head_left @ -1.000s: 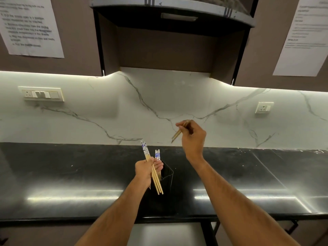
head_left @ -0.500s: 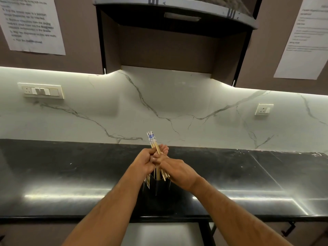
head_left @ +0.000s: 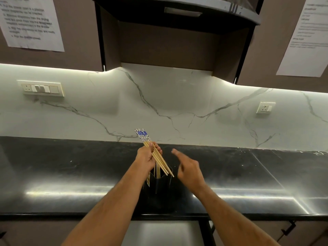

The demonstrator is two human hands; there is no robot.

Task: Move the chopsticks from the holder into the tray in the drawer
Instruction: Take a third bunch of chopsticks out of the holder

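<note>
My left hand (head_left: 146, 158) grips a bundle of wooden chopsticks (head_left: 156, 156) with blue-and-white patterned tops, held tilted above the black holder (head_left: 159, 185). The holder stands on the black counter near its front edge, and a few more chopstick shafts stick up inside it. My right hand (head_left: 189, 170) hovers just right of the holder, fingers apart and empty. Below the counter edge a pale grey surface (head_left: 163, 233) shows between my forearms; no tray can be made out there.
The black counter (head_left: 71, 171) runs the full width, backed by a white marble wall with a switch panel (head_left: 41, 88) left and a socket (head_left: 265, 107) right. A range hood (head_left: 177, 13) and cupboards with taped paper sheets hang overhead.
My right hand carried a chopstick from up high to the left hand's bundle, let go of it, and has now drawn back to the right, empty. The bundle has grown.
</note>
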